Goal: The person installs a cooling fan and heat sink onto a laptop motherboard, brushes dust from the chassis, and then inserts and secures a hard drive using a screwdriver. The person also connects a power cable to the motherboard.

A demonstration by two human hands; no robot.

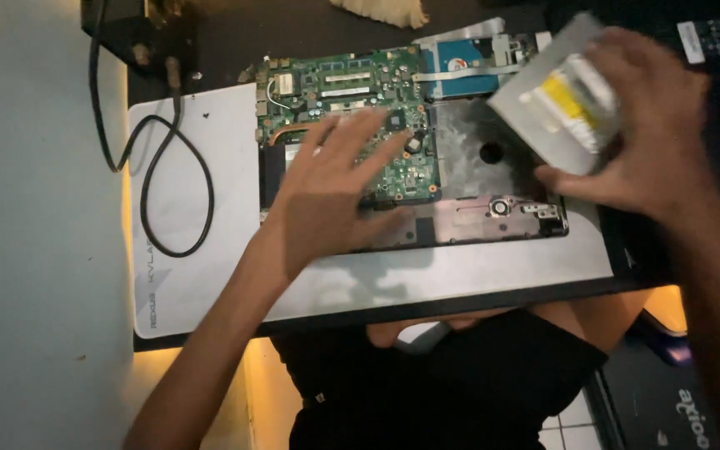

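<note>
The person's lap in dark clothing sits nearest, at the worktop (43, 250) edge. Beyond it lies a white mat (210, 275) carrying an opened laptop base (477, 217).

The left hand (331, 187) lies flat and released, fingers spread, pressing on the green mainboard (352, 92) and the near part of the base. The right hand (647, 137) is clenched around a slim silver optical drive (547, 104) with a yellow label, held tilted above the right side of the base, over the vacant bay (481, 154).

To do this step well, keep the left palm steadying the chassis without loading board components, and hold the drive by its edges, level with the bay, avoiding force on the ribbon cable near the blue-labelled hard drive (460, 62) at the far side.

A black cable (168, 192) loops over the mat at left. The worktop is pale grey on the left and dark farther back. The room is dim; tiled floor shows near right.
</note>
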